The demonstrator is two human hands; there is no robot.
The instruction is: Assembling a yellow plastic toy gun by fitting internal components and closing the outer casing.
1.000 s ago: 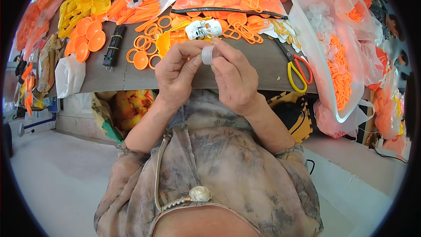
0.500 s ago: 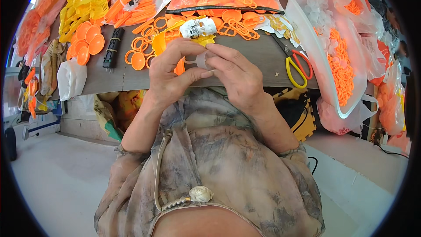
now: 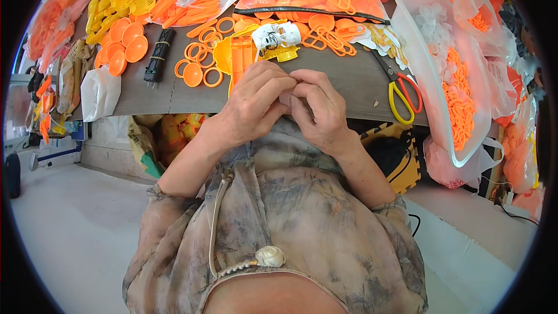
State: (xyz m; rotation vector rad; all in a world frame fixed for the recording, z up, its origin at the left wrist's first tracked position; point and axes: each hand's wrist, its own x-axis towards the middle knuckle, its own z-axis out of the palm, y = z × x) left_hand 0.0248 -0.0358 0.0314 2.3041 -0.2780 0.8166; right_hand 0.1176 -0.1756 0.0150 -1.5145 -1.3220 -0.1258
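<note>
Just above the near edge of a dark, wood-grained table, a small, pale, translucent plastic piece sits between two bare hands, in front of the person's mottled grey-brown fabric garment. The left hand is curled palm down, its fingers bent and nearly closed on the piece; the right hand is likewise folded, thumb and forefinger drawn together against the piece from the other side. The fingertips of both hands meet closely, covering most of the piece, so its full shape, its long axis and the way it points cannot be told.

Directly beyond the hands lies a smooth yellow moulded plastic part with an orange ribbed block, and at its right a white, rounded plastic housing with black wires. Left of these are thin, flat orange plastic rings, a glossy, shallow orange round cup, and a slender black rod-like bundle, its long axis running away from the person with a slight lean to the right. Right of the hands, scissors with one yellow and one red handle lie slantwise, handles toward the person, blades pointing away and leftward. Beside them stands a long, frosted, translucent plastic tray containing looped orange plastic links.
</note>
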